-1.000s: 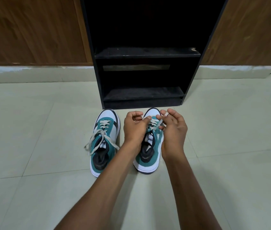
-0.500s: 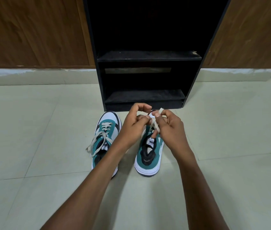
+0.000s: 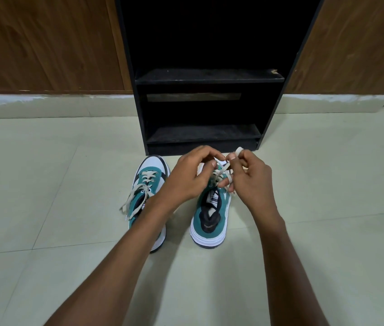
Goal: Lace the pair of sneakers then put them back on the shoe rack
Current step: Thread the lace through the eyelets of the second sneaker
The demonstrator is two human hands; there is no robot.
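Sneakers sit side by side on a pale tiled floor (image 3: 45, 184), toes pointing away from the viewer toward a black shoe rack (image 3: 206, 77) that stands just beyond them against a wood-panelled wall (image 3: 45, 43). Both shoes are teal and white with dark collars.

The left sneaker (image 3: 150, 182) lies under the left forearm, which crosses over its heel. Its cream laces are threaded through the eyelets, and the loose ends trail off its left side onto the floor.

The right sneaker (image 3: 211, 220) lies directly beneath both hands, with its heel and tongue label showing toward the viewer. The left hand (image 3: 187, 178) hovers over the front of this shoe, fingers curled, thumb and forefinger pinching its cream lace (image 3: 221, 169). The right hand (image 3: 249, 177) is just beside it, fingertips nearly touching the left hand's, also closed on the lace: one strand is pinched between thumb and forefinger, and a loop of lace passes around the raised fingertip. The lace runs taut from the hands down to the eyelets.

The rack's two visible shelves are dark; the lower shelf is near the toes of the shoes.
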